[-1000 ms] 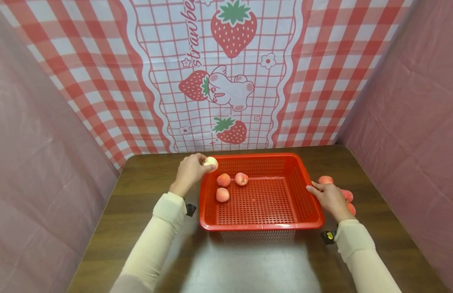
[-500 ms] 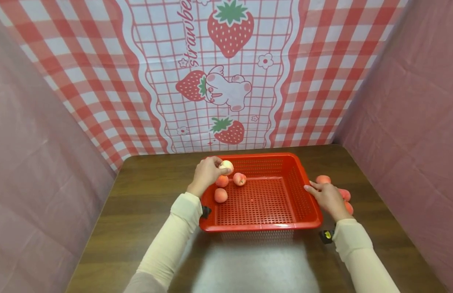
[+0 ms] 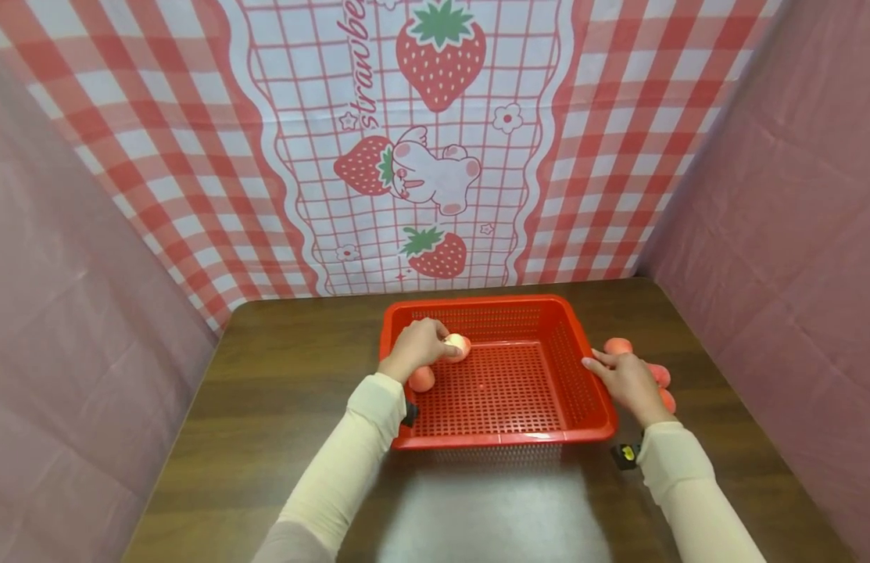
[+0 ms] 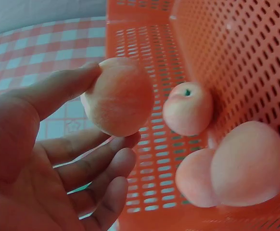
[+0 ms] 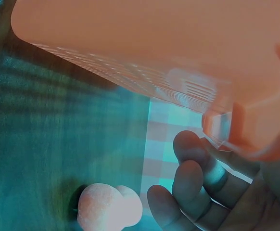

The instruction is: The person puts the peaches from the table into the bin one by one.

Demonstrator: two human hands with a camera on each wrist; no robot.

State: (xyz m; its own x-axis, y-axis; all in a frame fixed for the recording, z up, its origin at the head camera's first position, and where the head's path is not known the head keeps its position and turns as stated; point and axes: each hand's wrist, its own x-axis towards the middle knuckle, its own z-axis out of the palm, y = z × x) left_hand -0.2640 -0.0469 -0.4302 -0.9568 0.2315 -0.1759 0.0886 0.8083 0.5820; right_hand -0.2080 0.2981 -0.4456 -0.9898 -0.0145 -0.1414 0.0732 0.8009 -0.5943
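My left hand [image 3: 418, 346] is inside the red plastic basket [image 3: 501, 437], near its left end. It pinches a pale peach [image 4: 118, 96] between thumb and fingers, above the basket floor. Three more peaches lie in the basket beside that hand: one with a green stem spot [image 4: 188, 108], a large near peach [image 4: 249, 163] and another partly behind it [image 4: 197, 178]. In the head view the hand hides some of these, while one peach [image 3: 422, 379] shows just below it. My right hand [image 3: 628, 382] grips the basket's right rim, thumb on top and fingers underneath outside.
Outside the basket, to the right of my right hand, three peaches lie on the brown wooden table [image 3: 266, 438]: a far one [image 3: 618, 346], a middle one [image 3: 660, 374] and a near one [image 3: 667, 400]. A strawberry-print cloth [image 3: 435, 156] hangs behind; pink curtains flank both sides.
My left hand has carried the peach from over the basket's left rim rightward and down into the basket. The right hand has kept its grip on the rim.
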